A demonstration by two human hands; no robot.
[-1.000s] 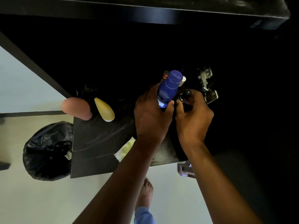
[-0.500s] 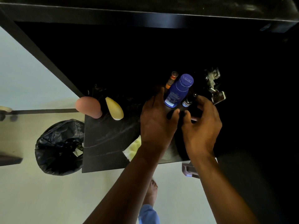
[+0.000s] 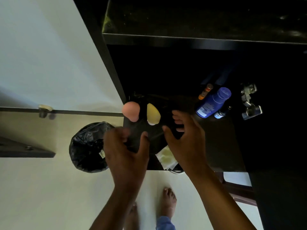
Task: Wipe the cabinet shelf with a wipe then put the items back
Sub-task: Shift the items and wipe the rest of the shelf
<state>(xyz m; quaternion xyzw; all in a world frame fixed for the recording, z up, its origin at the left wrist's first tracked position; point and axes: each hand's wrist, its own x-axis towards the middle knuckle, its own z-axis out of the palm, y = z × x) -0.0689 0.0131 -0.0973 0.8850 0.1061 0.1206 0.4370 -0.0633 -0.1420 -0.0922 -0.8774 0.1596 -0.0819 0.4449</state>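
On the black cabinet shelf (image 3: 222,146) a blue bottle (image 3: 213,102) stands at the back right, with a thin orange tube (image 3: 206,91) behind it and a small dark bottle (image 3: 221,112) beside it. A pink egg-shaped sponge (image 3: 131,110) and a yellow one (image 3: 153,114) sit at the shelf's left end. A crumpled pale wipe (image 3: 167,157) lies at the front edge. My left hand (image 3: 126,151) hovers over the left front corner with loosely curved fingers, holding nothing. My right hand (image 3: 184,140) is spread above the shelf, just right of the yellow sponge, above the wipe.
A bin lined with a black bag (image 3: 88,146) stands on the pale floor left of the shelf. A metal door hinge (image 3: 250,102) is fixed at the right. Another dark shelf edge (image 3: 199,39) runs above. Bare feet (image 3: 168,201) are below the shelf.
Both hands have let go of the blue bottle and small bottle and moved left and toward the front. The bottles now stand alone at the back right. The view has shifted.
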